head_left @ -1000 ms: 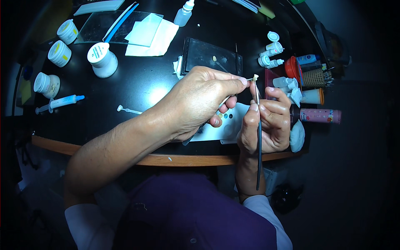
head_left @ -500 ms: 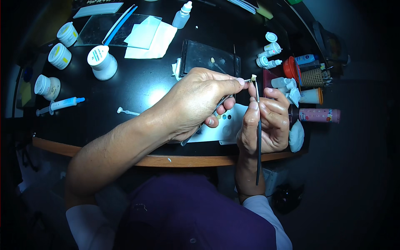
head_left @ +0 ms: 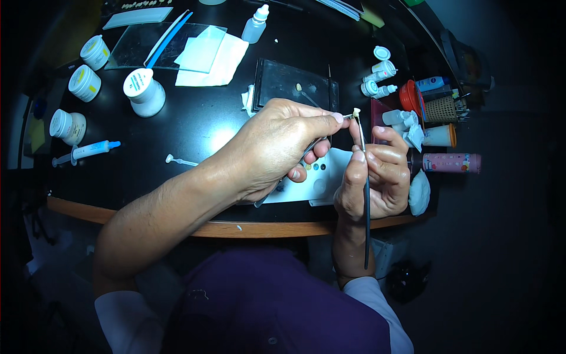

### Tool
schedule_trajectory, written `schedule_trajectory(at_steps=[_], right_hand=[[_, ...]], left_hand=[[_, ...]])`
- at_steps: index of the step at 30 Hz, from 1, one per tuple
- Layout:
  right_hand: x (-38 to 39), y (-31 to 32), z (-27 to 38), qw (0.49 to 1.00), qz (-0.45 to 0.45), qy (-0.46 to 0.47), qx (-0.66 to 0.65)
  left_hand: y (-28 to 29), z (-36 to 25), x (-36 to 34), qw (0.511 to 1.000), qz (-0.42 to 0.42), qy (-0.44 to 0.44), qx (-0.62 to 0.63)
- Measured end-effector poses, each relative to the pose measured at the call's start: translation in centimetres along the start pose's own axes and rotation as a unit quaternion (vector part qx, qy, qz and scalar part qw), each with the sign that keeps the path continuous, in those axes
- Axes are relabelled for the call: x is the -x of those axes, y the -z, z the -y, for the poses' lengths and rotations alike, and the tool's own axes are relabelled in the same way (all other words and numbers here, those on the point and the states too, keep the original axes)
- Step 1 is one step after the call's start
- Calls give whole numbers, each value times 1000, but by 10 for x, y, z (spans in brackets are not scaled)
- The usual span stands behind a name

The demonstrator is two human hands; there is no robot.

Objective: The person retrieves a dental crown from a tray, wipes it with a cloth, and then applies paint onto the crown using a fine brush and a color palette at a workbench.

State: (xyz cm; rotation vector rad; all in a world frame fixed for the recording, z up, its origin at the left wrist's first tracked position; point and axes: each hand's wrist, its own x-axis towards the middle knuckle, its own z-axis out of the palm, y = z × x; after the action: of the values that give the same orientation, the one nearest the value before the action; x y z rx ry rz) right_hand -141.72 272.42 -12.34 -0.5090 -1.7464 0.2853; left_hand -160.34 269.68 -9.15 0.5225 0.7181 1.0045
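My left hand (head_left: 289, 133) is closed round slim metal tweezers (head_left: 346, 115); the back end comes out below the palm. At their tip is a small cream-coloured dental crown (head_left: 356, 111). My right hand (head_left: 377, 171) pinches a thin dark-handled brush (head_left: 367, 200) upright between thumb and fingers. The brush's tip meets the underside of the crown or lies just beneath it; I cannot tell which. Under the hands lies a white palette sheet (head_left: 318, 186) with small coloured dots. Behind them sits a dark mixing tray (head_left: 283, 76), with a thin tool resting on it.
Lidded jars (head_left: 144, 94) and a syringe (head_left: 94, 150) stand or lie at the left. A glass slab (head_left: 132, 47), white tissue (head_left: 224, 65) and dropper bottle (head_left: 255, 25) are at the back. Small bottles (head_left: 383, 71), a pink bottle (head_left: 451, 163) and a tool holder (head_left: 442, 110) crowd the right.
The brush has slid slightly downward in my right hand's area, its tip lower against the crown. The crown and tweezers have shifted a little left. Both grips stay the same.
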Motion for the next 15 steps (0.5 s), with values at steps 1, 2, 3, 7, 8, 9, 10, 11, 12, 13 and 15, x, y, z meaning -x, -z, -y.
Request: schedule_trajectory(at_steps=[1, 2, 3, 7, 8, 9, 10, 11, 12, 13, 15], right_hand=[[1, -2, 1, 1000, -17, -15, -20], [1, -2, 0, 999, -22, -17, -31], [1, -3, 0, 999, -27, -20, -26], [-1, -1, -1, 1000, -5, -1, 7], [-2, 0, -1, 1000, -3, -3, 9], [-1, -1, -1, 1000, -8, -7, -1], [-1, -1, -1, 1000, -15, -10, -12], [-1, -1, -1, 1000, -19, -11, -18], [-1, -1, -1, 999, -22, -15, -22], [-1, -1, -1, 999, -23, -17, -21], [-1, -1, -1, 999, -16, -18, -21]], left_hand=[[0, 0, 0, 1000, 0, 1, -2], [0, 0, 1, 1000, 1, 0, -4], [0, -1, 1, 1000, 2, -2, -6], [0, 0, 0, 1000, 3, -10, -18], [1, 1, 0, 1000, 4, -7, -21], [2, 1, 1, 1000, 6, -7, -24], [2, 1, 2, 1000, 6, -5, -29], [3, 1, 2, 1000, 12, -7, -28], [4, 1, 2, 999, 16, -7, -29], [4, 1, 2, 999, 16, -5, -32], [4, 1, 1, 999, 9, -5, -31]])
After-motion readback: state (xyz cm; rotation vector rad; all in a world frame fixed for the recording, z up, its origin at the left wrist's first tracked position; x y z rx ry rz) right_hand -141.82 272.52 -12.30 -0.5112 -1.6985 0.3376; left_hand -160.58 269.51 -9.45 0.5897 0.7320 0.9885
